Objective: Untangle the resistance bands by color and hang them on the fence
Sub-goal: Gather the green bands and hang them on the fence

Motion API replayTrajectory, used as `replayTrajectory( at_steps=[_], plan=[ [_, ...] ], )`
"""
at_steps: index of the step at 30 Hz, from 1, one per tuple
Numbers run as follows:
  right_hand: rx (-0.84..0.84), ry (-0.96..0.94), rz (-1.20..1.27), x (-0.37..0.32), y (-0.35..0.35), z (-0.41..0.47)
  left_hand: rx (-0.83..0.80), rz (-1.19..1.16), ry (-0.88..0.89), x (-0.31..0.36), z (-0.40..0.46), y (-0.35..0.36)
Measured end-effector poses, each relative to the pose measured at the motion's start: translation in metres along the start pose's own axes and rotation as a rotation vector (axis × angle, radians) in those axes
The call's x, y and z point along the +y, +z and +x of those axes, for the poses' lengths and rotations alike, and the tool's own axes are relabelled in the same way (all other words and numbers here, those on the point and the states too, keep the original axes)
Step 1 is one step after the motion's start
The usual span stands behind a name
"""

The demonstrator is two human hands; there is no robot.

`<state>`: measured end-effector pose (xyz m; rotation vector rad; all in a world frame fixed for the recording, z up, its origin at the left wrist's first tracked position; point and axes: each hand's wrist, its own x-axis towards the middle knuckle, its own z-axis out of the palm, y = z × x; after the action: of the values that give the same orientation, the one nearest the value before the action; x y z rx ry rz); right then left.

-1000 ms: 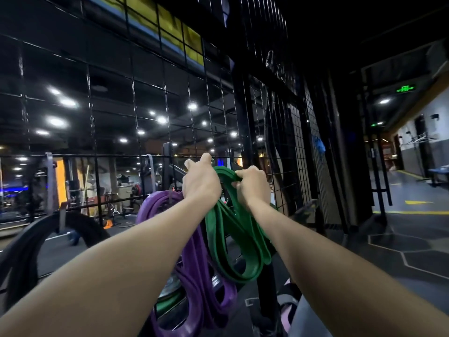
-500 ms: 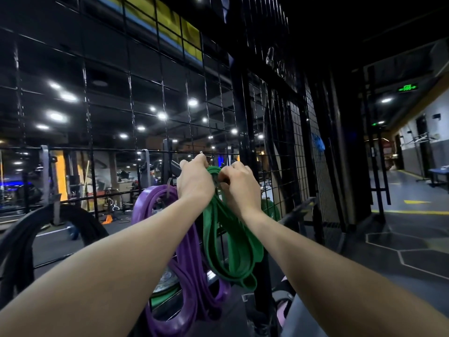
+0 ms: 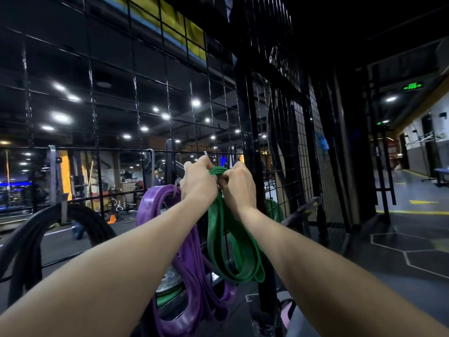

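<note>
1. Left hand (image 3: 198, 182) is reaching up to the fence (image 3: 150, 98), fingers curled over the top of the green bands (image 3: 233, 242), gripping them.
2. Right hand (image 3: 239, 184) is sitting just right of the left hand, almost touching it, fingers bent and pinching the same green bunch at its top.
3. Green bands are bunching between the two hands at the top and hanging down below both wrists in several loops, lowest loop ending under the right forearm.
4. A small metal hook (image 3: 205, 153) is poking up just above the left hand's knuckles; cannot tell if the green bands are sitting on it.
5. Purple bands (image 3: 158, 205) are hanging on the fence just left of and below the left hand, draping down under the left forearm to the frame bottom.
6. Purple and green bunches are hanging side by side, touching or nearly so below the hands; cannot tell which.
7. Black bands (image 3: 26, 239) are looping well left of the left arm.
8. Green weight plate (image 3: 274, 210) is showing just right of the right wrist, behind the mesh.
9. Post (image 3: 245, 105) is standing right behind the right hand.
</note>
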<state>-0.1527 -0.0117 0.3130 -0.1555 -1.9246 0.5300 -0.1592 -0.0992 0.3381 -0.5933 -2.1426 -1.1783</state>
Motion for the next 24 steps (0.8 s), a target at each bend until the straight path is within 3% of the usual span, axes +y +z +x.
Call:
replayTrajectory(
  at_steps=[5,11,16,24],
  plan=[
    [-0.082,-0.048,0.141,-0.001,-0.014,0.003,0.067,0.058,-0.019,0.007,-0.004,0.003],
    [-0.154,0.004,0.185,-0.001,-0.028,0.01,0.086,-0.073,-0.042,0.007,-0.017,0.009],
    [-0.207,0.064,0.154,0.007,-0.024,0.015,0.091,-0.229,-0.256,-0.001,-0.024,0.027],
    [-0.106,0.128,0.155,0.04,-0.024,0.006,0.123,-0.13,-0.123,0.0,-0.029,0.027]
  ],
)
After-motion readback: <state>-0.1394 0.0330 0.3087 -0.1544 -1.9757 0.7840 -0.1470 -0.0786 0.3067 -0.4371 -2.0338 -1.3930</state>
